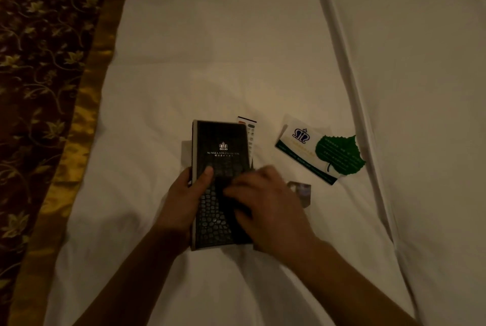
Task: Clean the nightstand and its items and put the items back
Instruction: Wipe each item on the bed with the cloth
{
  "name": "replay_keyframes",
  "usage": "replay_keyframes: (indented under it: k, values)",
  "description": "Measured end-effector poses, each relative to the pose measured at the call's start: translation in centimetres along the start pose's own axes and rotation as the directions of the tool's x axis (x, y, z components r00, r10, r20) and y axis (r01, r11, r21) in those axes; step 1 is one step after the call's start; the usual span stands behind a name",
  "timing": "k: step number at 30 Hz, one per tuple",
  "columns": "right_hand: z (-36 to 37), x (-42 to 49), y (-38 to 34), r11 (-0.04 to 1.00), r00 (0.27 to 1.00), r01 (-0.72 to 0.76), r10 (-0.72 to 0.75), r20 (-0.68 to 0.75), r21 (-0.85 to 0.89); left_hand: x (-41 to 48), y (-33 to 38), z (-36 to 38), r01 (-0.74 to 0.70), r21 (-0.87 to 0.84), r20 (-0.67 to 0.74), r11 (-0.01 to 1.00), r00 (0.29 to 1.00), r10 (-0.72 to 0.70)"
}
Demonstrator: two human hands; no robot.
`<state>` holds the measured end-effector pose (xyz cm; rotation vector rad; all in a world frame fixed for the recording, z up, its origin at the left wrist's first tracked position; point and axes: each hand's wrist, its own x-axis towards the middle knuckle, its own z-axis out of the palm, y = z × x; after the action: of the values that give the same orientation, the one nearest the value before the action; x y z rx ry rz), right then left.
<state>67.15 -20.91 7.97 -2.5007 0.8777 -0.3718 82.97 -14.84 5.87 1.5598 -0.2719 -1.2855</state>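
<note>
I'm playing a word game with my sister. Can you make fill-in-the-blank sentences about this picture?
1. The left hand grips the black folder by its ____ edge.
2. Under the folder is a ____ sheet.
3. The card beside the folder shows a green ____.

Missing words: left, white, leaf.

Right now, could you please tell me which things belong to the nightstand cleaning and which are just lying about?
Job: black textured hotel box, gripped by left hand, right hand on it; white remote control; white leaf-printed card.
Lying about: white bed sheet; dark floral bed runner.
</note>
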Motion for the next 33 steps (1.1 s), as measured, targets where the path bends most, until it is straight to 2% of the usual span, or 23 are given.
replay_keyframes:
  k: [2, 4, 6, 8, 10, 11, 12, 14, 15, 16, 18, 20, 21, 23, 24, 25, 27, 30, 33]
  values:
    - [-0.8, 2.3, 1.5, 0.985, 0.98, -0.173, 0.171, -0.096, -0.004, -0.5, -0.2, 0.0, 0.021, 0.031, -0.001, 0.999, 1.0, -0.021]
    - [-1.6, 3.2, 1.8, 0.978, 0.966, -0.21, 0.209, -0.149, 0.009, -0.8, -0.5, 0.1, 0.02, 0.033, -0.001, 0.999, 1.0, -0.02]
    - [-1.8, 2.1, 0.0, 0.999, 0.998, -0.039, 0.039, -0.041, -0.007, -1.0, -0.6, 0.3, 0.033, 0.02, 0.017, 0.999, 0.999, -0.033]
    - [-1.8, 0.1, -2.5, 0.981, 0.977, 0.194, -0.195, 0.081, 0.016, -1.2, -0.6, 0.4, 0.117, -0.056, 0.057, 0.992, 0.992, -0.113]
    - [-1.9, -0.1, -2.1, 0.967, 0.962, 0.256, -0.255, 0.096, 0.005, -1.3, -0.6, 0.5, 0.138, -0.076, 0.056, 0.988, 0.989, -0.134]
    - [-1.9, 0.7, -0.9, 0.981, 0.981, 0.19, -0.189, 0.029, -0.027, -1.2, -0.7, 0.5, 0.101, -0.02, 0.039, 0.995, 0.994, -0.1]
    - [-2.0, 1.8, 0.4, 0.997, 0.995, 0.061, -0.064, -0.072, -0.04, -1.2, -0.8, 0.6, 0.059, 0.042, 0.035, 0.997, 0.998, -0.06]
    - [-2.8, 3.6, 2.5, 0.981, 0.949, -0.195, 0.193, -0.249, 0.018, -1.5, -0.8, 0.9, 0.019, 0.105, 0.048, 0.994, 0.999, -0.024]
    - [-2.8, 4.0, 2.9, 0.972, 0.936, -0.23, 0.233, -0.265, 0.043, -1.6, -0.8, 0.9, 0.003, 0.121, 0.048, 0.993, 0.999, -0.008]
    - [-2.6, 4.0, 2.7, 0.979, 0.951, -0.198, 0.206, -0.229, 0.059, -1.5, -0.8, 0.8, -0.011, 0.131, 0.051, 0.991, 0.999, 0.005]
    - [-1.8, 4.0, 1.3, 0.997, 0.995, 0.003, 0.004, -0.1, 0.072, -1.3, -0.8, 0.7, -0.045, 0.154, 0.046, 0.987, 0.998, 0.039]
    - [-1.7, 4.6, 0.5, 0.988, 0.989, 0.147, -0.146, -0.019, 0.039, -1.3, -0.8, 0.7, -0.079, 0.201, 0.032, 0.976, 0.997, 0.074]
    - [-1.8, 5.4, 0.9, 0.993, 0.992, 0.118, -0.118, -0.032, 0.006, -1.4, -0.8, 0.6, -0.088, 0.208, 0.04, 0.974, 0.996, 0.081]
    - [-2.3, 6.8, 2.6, 0.992, 0.98, -0.127, 0.126, -0.151, 0.004, -1.8, -0.6, 0.5, -0.094, 0.201, 0.054, 0.975, 0.995, 0.085]
    - [-2.4, 6.8, 3.4, 0.967, 0.941, -0.251, 0.252, -0.224, 0.032, -2.0, -0.4, 0.5, -0.09, 0.2, 0.062, 0.976, 0.995, 0.079]
    - [-2.5, 6.3, 3.7, 0.946, 0.908, -0.316, 0.322, -0.269, 0.066, -2.1, -0.2, 0.5, -0.083, 0.199, 0.072, 0.977, 0.995, 0.07]
    - [-2.1, 4.5, 2.7, 0.965, 0.929, -0.245, 0.26, -0.263, 0.09, -1.9, -0.2, 0.5, -0.074, 0.17, 0.047, 0.983, 0.997, 0.067]
    - [-1.3, 0.6, -1.4, 0.985, 0.996, -0.067, 0.075, -0.046, 0.156, -1.5, -0.3, 0.8, 0.022, 0.017, 0.001, 1.0, 1.0, -0.022]
    - [-1.3, -2.8, -3.9, 0.981, 0.988, 0.118, -0.131, 0.081, 0.151, -1.0, -0.3, 0.7, 0.104, -0.128, 0.004, 0.986, 0.995, -0.104]
